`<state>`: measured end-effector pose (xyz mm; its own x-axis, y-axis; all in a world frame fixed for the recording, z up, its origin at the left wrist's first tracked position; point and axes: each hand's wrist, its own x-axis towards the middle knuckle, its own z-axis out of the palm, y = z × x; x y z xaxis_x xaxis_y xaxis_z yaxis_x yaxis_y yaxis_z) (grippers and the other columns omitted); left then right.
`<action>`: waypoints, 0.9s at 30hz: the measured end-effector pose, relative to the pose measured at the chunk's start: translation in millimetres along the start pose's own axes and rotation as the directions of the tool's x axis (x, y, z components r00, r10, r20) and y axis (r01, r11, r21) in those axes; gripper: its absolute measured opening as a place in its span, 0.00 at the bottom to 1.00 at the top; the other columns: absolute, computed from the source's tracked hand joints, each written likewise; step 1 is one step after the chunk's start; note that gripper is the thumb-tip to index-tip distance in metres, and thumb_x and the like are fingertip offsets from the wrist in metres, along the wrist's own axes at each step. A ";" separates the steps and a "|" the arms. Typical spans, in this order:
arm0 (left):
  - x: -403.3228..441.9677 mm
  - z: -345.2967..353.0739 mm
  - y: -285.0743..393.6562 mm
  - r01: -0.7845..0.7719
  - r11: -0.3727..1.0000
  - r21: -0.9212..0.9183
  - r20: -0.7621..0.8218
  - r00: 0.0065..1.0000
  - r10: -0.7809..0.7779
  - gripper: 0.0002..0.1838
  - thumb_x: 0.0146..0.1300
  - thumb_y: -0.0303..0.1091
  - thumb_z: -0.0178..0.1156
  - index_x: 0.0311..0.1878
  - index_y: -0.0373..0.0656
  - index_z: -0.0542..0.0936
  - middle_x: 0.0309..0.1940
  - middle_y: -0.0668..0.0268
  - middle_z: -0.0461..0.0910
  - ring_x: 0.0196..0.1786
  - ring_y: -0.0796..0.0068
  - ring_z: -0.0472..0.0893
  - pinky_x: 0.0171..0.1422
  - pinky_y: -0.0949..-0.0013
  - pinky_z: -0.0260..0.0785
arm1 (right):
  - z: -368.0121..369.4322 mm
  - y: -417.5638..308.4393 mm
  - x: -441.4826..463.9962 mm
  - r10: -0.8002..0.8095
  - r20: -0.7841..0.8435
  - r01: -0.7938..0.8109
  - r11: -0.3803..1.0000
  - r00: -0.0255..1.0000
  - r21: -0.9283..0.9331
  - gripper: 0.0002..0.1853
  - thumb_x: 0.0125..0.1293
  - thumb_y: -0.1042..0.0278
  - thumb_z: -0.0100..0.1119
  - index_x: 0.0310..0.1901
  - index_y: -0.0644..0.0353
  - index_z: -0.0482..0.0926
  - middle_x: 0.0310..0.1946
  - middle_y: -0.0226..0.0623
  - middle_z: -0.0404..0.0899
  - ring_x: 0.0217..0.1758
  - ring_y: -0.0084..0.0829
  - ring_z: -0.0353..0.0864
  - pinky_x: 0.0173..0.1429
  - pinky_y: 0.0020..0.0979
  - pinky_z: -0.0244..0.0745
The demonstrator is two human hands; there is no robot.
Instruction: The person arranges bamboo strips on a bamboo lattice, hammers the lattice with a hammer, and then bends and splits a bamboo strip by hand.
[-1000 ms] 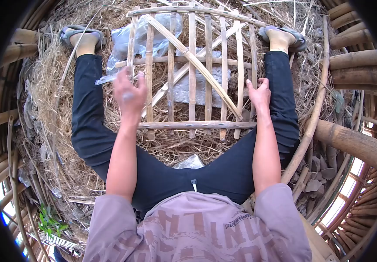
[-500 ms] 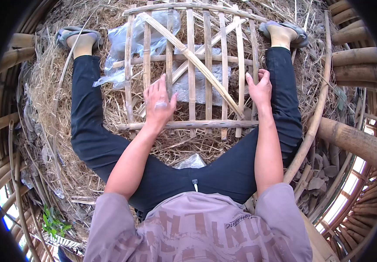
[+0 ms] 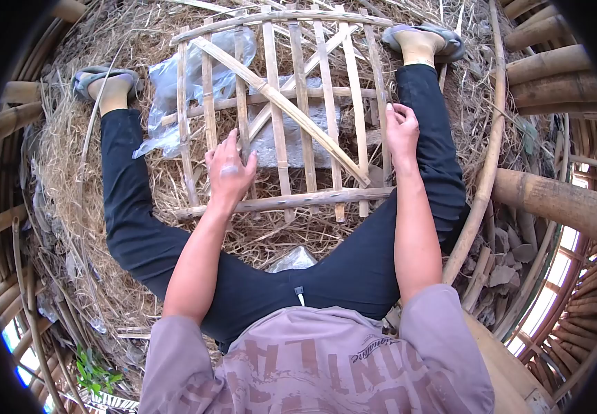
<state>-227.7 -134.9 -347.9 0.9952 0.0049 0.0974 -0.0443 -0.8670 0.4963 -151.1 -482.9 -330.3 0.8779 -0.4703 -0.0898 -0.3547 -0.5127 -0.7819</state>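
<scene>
Head view, left hand [image 3: 230, 172]: loose, fingers spread, back uppermost, over the near left part of a bamboo lattice [image 3: 279, 102]; nothing seen in its grip; contact cannot be told.
Right hand [image 3: 402, 131]: fingers bent toward the thumb, just beside the outermost right slat [image 3: 377, 76]; whether it pinches the slat cannot be told.
Lattice, place: between the two hands and reaching beyond them, above straw [image 3: 70, 207].
Lattice, direction: slats run away from the body, rails crosswise; outline nearly square, so no clear long axis; slat ends jut past the lower rail [image 3: 298, 201] toward the lap.
Diagonal strip [image 3: 319, 140]: from ahead of the left hand down toward the right, near end at the lower rail.
Risk, judged: uneven pressure could skew the frame or tip it on loose straw; the diagonal's near end could slip if poorly fastened.
Grey slab [image 3: 294, 150]: beneath the slats, right of the left hand.
Plastic sheet [image 3: 164, 79]: ahead and left of the left hand.
Right leg [image 3: 431, 138]: just outside the right hand.
</scene>
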 end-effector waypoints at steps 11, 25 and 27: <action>1.0 -2.4 0.1 0.020 1.000 0.000 0.032 0.999 -0.020 0.31 0.56 0.41 0.63 0.61 0.36 0.71 0.48 0.54 0.79 0.52 0.59 0.78 0.59 0.57 0.59 | -4.2 -10.7 -3.5 -0.015 0.062 0.029 0.975 0.998 -0.221 0.18 0.68 0.62 0.53 0.55 0.65 0.72 0.40 0.53 0.84 0.47 0.48 0.84 0.53 0.42 0.76; 0.9 2.7 -3.1 -0.070 0.989 0.131 0.035 0.997 0.066 0.31 0.61 0.46 0.63 0.62 0.35 0.71 0.48 0.53 0.80 0.52 0.60 0.79 0.58 0.59 0.60 | -215.3 -133.7 -55.4 -0.273 -0.293 0.361 0.880 0.916 0.309 0.13 0.74 0.62 0.52 0.51 0.62 0.76 0.37 0.39 0.84 0.42 0.26 0.83 0.48 0.26 0.75; -0.1 4.3 0.2 -0.088 0.984 0.156 0.038 0.996 0.083 0.31 0.62 0.45 0.62 0.62 0.34 0.71 0.48 0.53 0.80 0.51 0.60 0.79 0.58 0.59 0.60 | -196.6 -81.1 -20.0 -0.097 -0.361 0.249 0.881 0.927 0.402 0.08 0.73 0.63 0.54 0.43 0.58 0.77 0.33 0.34 0.82 0.34 0.21 0.79 0.41 0.23 0.74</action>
<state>-227.4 -137.1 -351.5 0.9906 -0.0863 0.1058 -0.1180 -0.9311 0.3451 -203.1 -573.1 -143.8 0.7326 -0.6456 0.2156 0.0356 -0.2800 -0.9593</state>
